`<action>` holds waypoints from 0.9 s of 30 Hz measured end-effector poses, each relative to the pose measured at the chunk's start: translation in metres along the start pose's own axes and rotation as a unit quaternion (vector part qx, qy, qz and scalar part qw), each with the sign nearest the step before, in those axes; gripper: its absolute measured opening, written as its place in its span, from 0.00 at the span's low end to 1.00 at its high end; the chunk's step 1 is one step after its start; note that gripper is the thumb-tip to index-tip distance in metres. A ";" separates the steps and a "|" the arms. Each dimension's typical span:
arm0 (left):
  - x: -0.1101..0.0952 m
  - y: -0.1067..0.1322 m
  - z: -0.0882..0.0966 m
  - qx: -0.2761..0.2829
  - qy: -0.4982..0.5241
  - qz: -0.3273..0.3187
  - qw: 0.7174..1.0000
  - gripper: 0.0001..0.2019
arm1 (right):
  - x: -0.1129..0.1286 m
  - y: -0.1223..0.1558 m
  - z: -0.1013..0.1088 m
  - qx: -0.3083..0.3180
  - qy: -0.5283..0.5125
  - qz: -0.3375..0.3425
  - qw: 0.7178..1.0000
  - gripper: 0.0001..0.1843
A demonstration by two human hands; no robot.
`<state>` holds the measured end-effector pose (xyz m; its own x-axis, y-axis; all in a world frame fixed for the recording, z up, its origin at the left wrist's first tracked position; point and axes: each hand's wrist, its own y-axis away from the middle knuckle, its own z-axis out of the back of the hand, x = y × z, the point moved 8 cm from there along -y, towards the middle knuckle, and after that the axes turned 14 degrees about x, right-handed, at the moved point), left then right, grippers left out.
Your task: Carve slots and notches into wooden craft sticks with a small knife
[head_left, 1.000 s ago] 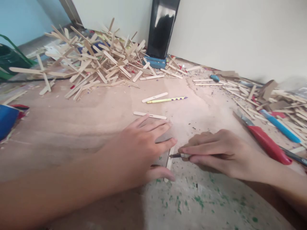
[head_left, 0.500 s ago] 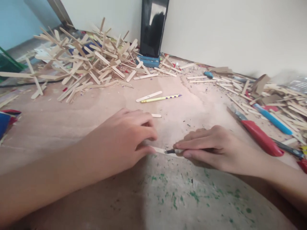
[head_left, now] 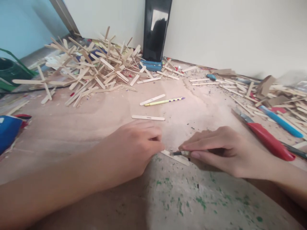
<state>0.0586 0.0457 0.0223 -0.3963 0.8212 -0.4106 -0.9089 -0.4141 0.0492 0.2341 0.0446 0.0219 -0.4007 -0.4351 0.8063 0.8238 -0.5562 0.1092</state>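
Note:
My left hand (head_left: 134, 145) rests on the table with its fingers curled, pinching the near end of a flat wooden craft stick (head_left: 176, 157) that lies across the work surface. My right hand (head_left: 216, 150) is closed round a small craft knife (head_left: 178, 153) with a dark blade. The blade tip sits on the stick just right of my left fingertips. A loose stick with a slot (head_left: 148, 118) lies just beyond my left hand. Further off lie another stick (head_left: 152, 99) and a yellow pencil with purple dots (head_left: 164, 101).
A large heap of wooden sticks (head_left: 91, 68) fills the back left. A black upright object on a blue base (head_left: 155, 32) stands against the wall. At the right lie a red-handled cutter (head_left: 266, 139), a blue tool (head_left: 279, 121) and more stick scraps (head_left: 263, 92). A blue object (head_left: 7, 131) sits at the left edge.
My left hand went from lying flat with fingers spread to curled, pinching the stick. The stick turned from pointing away from me to lying crosswise. My right hand kept the knife on it.

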 end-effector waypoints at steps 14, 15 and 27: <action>-0.003 0.003 -0.009 -0.001 -0.021 -0.012 1.000 0.22 | 0.011 -0.005 -0.007 0.021 0.067 0.028 0.997 0.16; -0.003 0.003 -0.009 -0.005 -0.019 -0.015 1.000 0.23 | 0.012 -0.005 -0.007 0.020 0.068 0.033 0.997 0.16; 0.000 0.001 -0.010 0.008 0.007 -0.012 1.000 0.20 | 0.018 -0.001 -0.012 0.014 0.136 0.032 0.990 0.15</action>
<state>0.0590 0.0412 0.0131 -0.3732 0.8250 -0.4244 -0.9200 -0.3881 0.0545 0.2218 0.0289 0.0290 -0.4366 -0.6457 0.6265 0.8605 -0.5029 0.0813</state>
